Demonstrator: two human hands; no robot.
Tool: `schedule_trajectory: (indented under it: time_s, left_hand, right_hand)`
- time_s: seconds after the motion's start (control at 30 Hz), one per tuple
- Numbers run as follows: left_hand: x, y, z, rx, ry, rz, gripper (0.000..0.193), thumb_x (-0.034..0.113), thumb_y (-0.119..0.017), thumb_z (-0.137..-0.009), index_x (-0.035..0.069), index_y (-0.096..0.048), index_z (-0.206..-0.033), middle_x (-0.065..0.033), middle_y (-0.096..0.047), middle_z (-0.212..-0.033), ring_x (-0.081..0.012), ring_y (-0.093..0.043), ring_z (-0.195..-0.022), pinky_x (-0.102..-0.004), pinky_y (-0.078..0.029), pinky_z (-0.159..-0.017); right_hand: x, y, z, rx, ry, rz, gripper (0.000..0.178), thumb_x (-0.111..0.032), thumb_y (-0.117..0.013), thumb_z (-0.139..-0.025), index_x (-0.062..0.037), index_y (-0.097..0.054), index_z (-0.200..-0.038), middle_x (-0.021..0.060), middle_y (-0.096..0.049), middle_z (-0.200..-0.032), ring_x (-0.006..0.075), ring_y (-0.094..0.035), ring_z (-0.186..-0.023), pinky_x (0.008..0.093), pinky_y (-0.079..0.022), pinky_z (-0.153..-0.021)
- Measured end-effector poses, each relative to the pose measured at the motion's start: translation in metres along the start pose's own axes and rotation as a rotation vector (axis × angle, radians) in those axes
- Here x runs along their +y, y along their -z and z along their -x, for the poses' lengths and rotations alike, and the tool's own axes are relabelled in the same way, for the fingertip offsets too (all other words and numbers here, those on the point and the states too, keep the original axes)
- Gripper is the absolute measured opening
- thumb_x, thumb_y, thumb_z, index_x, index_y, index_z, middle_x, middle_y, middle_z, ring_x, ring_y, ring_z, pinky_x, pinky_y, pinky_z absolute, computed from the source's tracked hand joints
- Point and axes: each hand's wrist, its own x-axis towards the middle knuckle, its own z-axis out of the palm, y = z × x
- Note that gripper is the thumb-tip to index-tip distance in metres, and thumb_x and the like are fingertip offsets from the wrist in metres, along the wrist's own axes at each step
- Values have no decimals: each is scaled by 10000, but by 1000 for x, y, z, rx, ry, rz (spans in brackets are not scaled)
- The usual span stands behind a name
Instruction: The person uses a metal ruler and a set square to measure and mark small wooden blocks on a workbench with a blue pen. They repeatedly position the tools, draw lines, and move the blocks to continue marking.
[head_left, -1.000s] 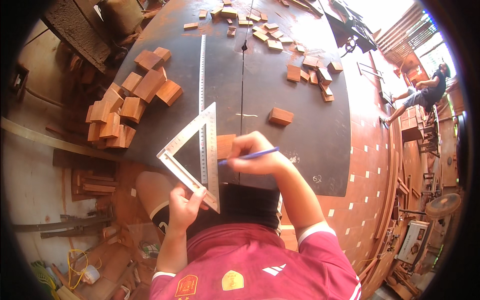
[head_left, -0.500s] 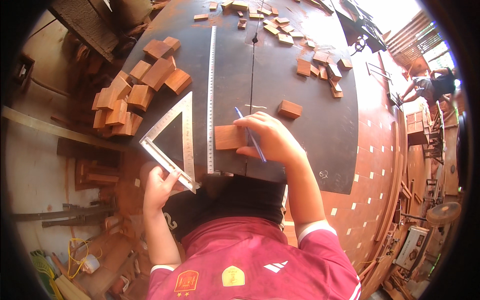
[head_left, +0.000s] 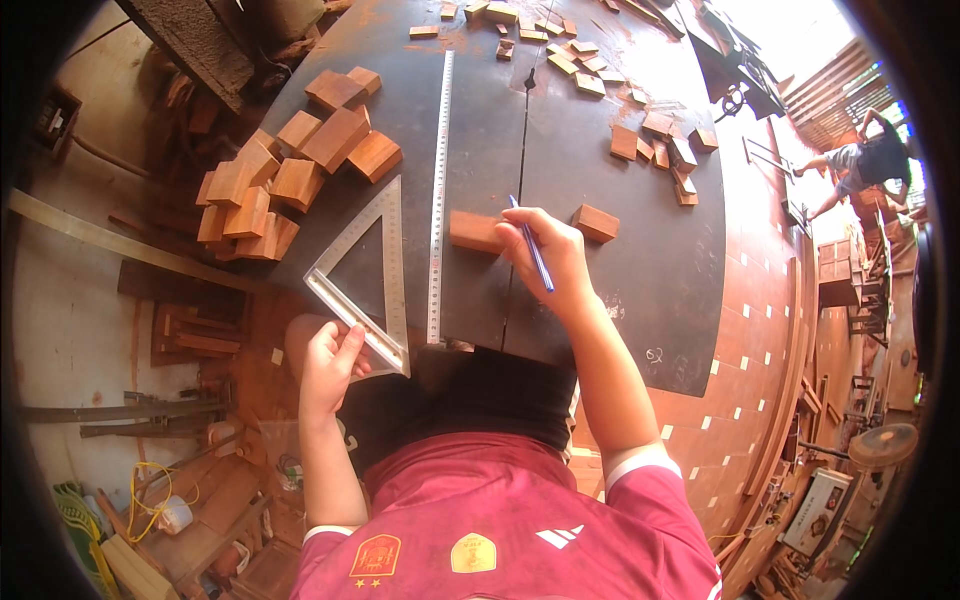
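Note:
My left hand (head_left: 332, 362) is closed on the thick edge of a metal triangle square (head_left: 392, 270), which reaches over the near table edge. My right hand (head_left: 556, 262) pinches a blue pen (head_left: 533, 248), tilted across the fingers. Those fingertips also meet the right end of a reddish-brown wooden block (head_left: 474, 231); whether they grip it is hard to see. Just left of that block, a long steel ruler (head_left: 440, 190) runs away from me along the dark tabletop (head_left: 640, 290). A second block (head_left: 595, 223) lies right of my right hand.
Larger wooden blocks (head_left: 335, 138) are heaped at the table's left edge. Smaller pieces lie at the far side (head_left: 590, 84) and far right (head_left: 682, 154). A narrow seam (head_left: 520, 150) crosses the tabletop. Another person (head_left: 868, 160) bends over at the far right.
My right hand has moved away from me with the pen, and the wooden block now lies farther up along the ruler. My left hand keeps hold of the triangle square. The whole view has shifted slightly.

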Motion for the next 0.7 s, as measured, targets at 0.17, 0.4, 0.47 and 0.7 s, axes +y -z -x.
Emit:
schedule_trajectory:
  time_s: [0.17, 0.4, 0.47, 0.7]
  left_hand:
    - [-3, -4, 3, 21, -26, 27, 228, 219, -664, -1011, -4, -617, -1014, -57, -666, -792, -104, -597, -595, -231, -466, -546]
    - [-7, -4, 7, 40, -44, 38, 212, 205, -668, -1008, -1, -615, -1011, -56, -669, -793, -103, -592, -595, -232, -451, -536]
    - [-8, -5, 8, 39, -46, 32, 219, 214, -667, -1009, 1, -614, -1010, -55, -669, -794, -100, -590, -595, -231, -450, -534]
    - [2, -11, 15, 87, -15, -108, 251, 239, -681, -1004, 9, -640, -912, -40, -664, -730, -84, -571, -562, -230, -433, -516]
  right_hand:
    - [4, 0, 2, 19, 30, -24, 375, -186, -845, -854, -21, -672, -1143, 95, -698, -844, 170, -651, -714, 309, -536, -707]
    - [-6, 17, -2, -103, -417, -578, 281, -150, -810, -894, 6, -683, -1090, 49, -710, -893, 89, -649, -705, 250, -530, -637]
    - [-8, 20, -2, -122, -455, -668, 245, -150, -798, -903, 3, -692, -1062, 53, -709, -892, 80, -647, -676, 248, -523, -594]
    - [-1, 23, -2, -252, -486, -564, 237, -201, -771, -924, -15, -711, -1056, 36, -712, -882, 79, -647, -703, 251, -518, -602]
